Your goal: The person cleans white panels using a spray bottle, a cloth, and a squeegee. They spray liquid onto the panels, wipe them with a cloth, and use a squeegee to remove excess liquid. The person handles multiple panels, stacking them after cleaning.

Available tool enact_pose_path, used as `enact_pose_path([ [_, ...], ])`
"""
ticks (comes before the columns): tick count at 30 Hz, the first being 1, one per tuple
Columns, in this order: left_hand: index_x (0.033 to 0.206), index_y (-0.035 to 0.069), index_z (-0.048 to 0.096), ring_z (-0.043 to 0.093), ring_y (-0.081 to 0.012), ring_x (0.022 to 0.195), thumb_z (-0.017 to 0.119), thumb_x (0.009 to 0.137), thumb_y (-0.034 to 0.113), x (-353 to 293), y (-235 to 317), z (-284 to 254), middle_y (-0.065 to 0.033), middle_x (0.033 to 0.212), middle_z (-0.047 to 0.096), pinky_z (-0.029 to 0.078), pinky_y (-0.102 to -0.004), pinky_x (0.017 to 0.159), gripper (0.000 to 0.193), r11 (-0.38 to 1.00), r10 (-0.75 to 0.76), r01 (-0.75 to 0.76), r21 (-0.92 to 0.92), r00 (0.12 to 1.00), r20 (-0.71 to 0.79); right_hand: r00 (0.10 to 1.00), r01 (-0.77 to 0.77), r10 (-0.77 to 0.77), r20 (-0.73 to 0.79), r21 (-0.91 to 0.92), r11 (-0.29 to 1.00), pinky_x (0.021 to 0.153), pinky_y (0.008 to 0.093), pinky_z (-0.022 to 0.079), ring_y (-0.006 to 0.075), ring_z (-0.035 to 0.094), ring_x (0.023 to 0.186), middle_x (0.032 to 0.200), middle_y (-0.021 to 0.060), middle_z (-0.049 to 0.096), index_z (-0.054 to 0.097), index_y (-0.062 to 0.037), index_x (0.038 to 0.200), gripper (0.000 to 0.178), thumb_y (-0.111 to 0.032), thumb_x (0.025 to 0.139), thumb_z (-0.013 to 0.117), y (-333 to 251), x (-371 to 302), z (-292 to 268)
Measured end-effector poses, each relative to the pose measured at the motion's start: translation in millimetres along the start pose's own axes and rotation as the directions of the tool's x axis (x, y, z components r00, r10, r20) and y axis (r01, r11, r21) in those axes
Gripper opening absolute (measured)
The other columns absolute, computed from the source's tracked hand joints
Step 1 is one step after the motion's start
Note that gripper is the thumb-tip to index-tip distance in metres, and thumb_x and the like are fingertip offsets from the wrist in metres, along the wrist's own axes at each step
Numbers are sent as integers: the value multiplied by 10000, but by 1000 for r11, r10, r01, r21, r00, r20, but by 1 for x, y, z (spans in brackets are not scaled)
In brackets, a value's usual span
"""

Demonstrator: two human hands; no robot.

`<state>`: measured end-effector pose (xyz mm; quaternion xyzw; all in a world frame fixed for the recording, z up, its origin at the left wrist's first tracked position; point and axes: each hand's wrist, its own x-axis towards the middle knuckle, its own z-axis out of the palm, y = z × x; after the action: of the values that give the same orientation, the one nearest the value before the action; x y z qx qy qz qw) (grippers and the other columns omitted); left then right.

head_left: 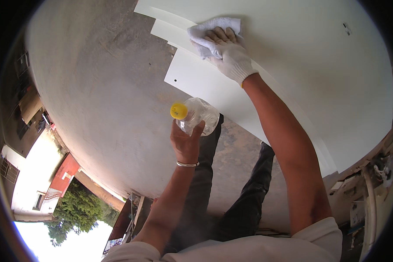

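Observation:
My left hand (185,143), bare and with a silver bangle at the wrist, is wrapped round a clear plastic bottle (204,117). The bottle's yellow cap (178,111) points up and to the left. My right hand (233,56) wears a white knit glove that leaves the fingers bare. Its fingers press a folded white cloth (227,24) against a large white panel (310,65), near the panel's stepped left edge. The bottle is held apart from the panel, just off its lower left edge.
The panel fills the upper right and has a small dark slot (346,29) in it. Below lies a grey concrete floor (113,96), where my legs in dark trousers (249,192) stand beside the panel. Assorted clutter (358,214) lies at the lower right.

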<state>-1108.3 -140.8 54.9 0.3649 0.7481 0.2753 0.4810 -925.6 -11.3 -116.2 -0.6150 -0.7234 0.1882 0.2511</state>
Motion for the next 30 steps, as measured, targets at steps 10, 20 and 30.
enact_pose_path([
  [10,1310,-53,599,649,-181,1107,832,846,81,-40,0,53,-106,1209,689,523,-324,980,536,995,-56,42,85,983,172,947,-267,300,118,-231,935,1261,542,217,372,378,1499,1568,143,487,541,-69,1469,572,-143,903,580,87,-293,-96],
  [20,1331,-54,570,651,-213,1142,808,861,10,-47,-21,45,-130,1251,672,534,-341,1006,531,989,-116,86,119,957,266,836,-545,542,-82,-233,806,1175,527,296,398,446,1380,1440,157,550,562,-103,1427,616,-40,817,621,49,-302,-75],
  [30,1336,-54,566,654,-222,1136,818,853,27,-49,-15,46,-134,1259,670,526,-351,1007,552,967,17,-68,245,979,204,939,-332,327,-108,-39,942,1266,414,239,204,451,1460,1491,27,593,611,-114,1413,488,-236,947,533,-2,-88,12],
])
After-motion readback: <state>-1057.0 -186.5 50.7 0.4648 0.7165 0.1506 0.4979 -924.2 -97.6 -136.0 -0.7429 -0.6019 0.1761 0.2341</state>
